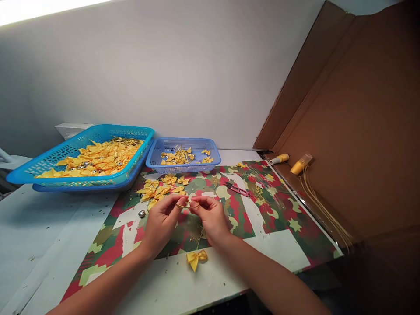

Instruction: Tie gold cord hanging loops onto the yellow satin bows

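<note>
My left hand [166,221] and my right hand [211,216] meet above the patterned mat, thumbs and forefingers pinched together. Between them they hold a thin gold cord [187,206], its short length bowed from one thumb to the other. More cord trails below my right hand toward a yellow ribbon bow [197,260] lying on the white strip near the front edge. A pile of yellow bows [159,191] lies just beyond my left hand. Beside that hand rests a small silver heart-shaped charm [141,214]. What the fingertips cover is hidden.
A turquoise basket [49,168] heaped with yellow bows stands at the left. Behind the mat [243,223] is a smaller blue basket [215,165] with corded bows. Thread snips [238,189], cord scraps [259,194] and thread spools [300,165] are at the right, near a cardboard wall [354,118].
</note>
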{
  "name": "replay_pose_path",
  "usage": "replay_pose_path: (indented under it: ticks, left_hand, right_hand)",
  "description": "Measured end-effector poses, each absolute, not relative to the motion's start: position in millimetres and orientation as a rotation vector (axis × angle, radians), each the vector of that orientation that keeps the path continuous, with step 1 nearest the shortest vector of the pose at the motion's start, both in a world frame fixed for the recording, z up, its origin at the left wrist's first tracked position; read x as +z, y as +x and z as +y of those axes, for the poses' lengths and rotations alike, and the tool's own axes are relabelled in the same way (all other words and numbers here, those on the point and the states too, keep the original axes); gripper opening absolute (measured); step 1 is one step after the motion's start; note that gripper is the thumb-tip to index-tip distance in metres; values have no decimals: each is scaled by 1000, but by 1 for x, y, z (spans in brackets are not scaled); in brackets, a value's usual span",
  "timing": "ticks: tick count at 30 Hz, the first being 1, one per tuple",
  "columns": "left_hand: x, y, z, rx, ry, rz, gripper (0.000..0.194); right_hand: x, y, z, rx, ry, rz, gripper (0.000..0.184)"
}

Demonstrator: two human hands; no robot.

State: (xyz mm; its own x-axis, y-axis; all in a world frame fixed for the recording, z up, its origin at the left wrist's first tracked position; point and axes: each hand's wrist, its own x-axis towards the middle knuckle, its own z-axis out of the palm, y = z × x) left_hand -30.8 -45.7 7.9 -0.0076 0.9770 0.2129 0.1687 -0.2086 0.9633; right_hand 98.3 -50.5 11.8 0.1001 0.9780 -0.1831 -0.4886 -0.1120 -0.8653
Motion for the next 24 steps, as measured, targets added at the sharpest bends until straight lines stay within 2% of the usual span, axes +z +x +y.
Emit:
replay_pose_path:
  ticks: [5, 14, 24]
  left_hand:
    - [7, -32, -43, 1172, 1783, 1234, 35]
    - [11, -33, -47, 1447, 2054, 1332, 21]
    - [8, -32, -51, 1495, 2100, 1252, 19]
  right_hand:
    - [9, 102, -47, 1296, -1010, -847, 27]
    - [9, 97, -53, 1407, -949, -659, 41]
    - [5, 94, -53, 1556, -846, -455, 45]
